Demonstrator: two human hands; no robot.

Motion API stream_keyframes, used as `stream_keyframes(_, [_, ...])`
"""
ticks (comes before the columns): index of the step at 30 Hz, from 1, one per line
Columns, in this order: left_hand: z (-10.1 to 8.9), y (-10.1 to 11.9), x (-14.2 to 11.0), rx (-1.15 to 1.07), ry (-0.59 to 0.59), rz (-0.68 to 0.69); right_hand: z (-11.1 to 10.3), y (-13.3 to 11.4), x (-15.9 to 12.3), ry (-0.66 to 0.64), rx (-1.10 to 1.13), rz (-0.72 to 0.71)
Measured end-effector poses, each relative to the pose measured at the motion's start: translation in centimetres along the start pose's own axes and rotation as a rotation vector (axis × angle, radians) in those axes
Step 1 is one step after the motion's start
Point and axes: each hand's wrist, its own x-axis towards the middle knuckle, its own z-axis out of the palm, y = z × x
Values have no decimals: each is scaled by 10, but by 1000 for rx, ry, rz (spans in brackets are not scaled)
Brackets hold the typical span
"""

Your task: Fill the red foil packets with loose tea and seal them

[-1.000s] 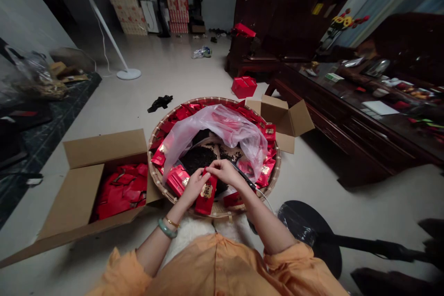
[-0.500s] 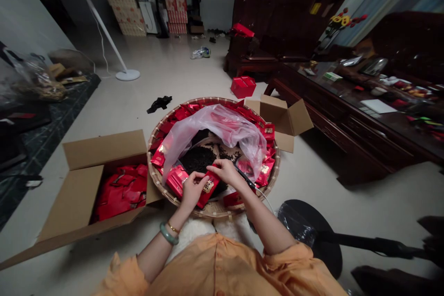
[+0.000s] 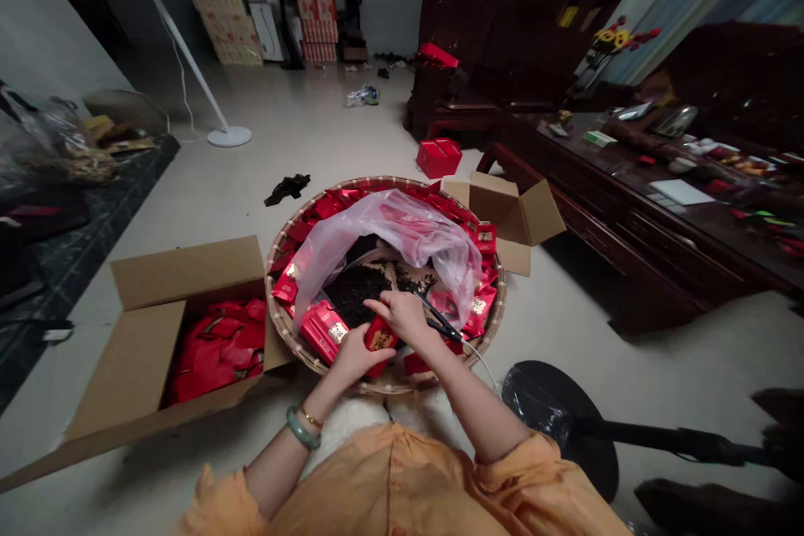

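Observation:
My left hand is wrapped round a small red packet with gold and black print, held upright over the near side of a round woven bamboo tray. At the packet's top edge, the fingers of my right hand pinch it. Just beyond lies a heap of dark loose tea leaves in an opened clear plastic bag. Right of my right hand rests a black tong-shaped tool with a white cord. More red packets lie left of my hands.
On the left stands an open carton full of red packets. Another open carton is behind the tray at right, beside a dark wooden table. A black round stand base sits on the floor at right.
My left hand has shifted from a fingertip pinch to wrapping round the packet, which now stands more upright. My right hand has moved slightly left and down along its top.

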Motion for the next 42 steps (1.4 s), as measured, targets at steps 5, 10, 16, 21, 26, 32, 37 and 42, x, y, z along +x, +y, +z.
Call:
stream_keyframes(5, [5,-4,2,-314,-151,-60,19,-8,-5,74,-55,-102])
stream_keyframes(10, [9,-9,1,-511,-165,-201,15,9,-3,57,15,-21])
stream_keyframes(16, [6,-6,2,-658,-134,-257,13,58,-13,63,-272,314])
stream_keyframes(21, [4,-4,2,-691,-126,-264,23,82,-25,-135,-264,355])
stream_keyframes(26, [0,-7,4,-691,-125,-276,-9,89,-19,-26,188,173])
stream_keyframes(32, [4,-4,3,-672,-201,-273,-39,53,-12,-249,470,-80])
stream_keyframes(37, [6,-2,-1,-676,-234,-267,-34,29,-7,-344,477,-91])
stream_keyframes(42, [4,-2,-3,-703,-229,-246,-33,23,-6,-316,470,-93])
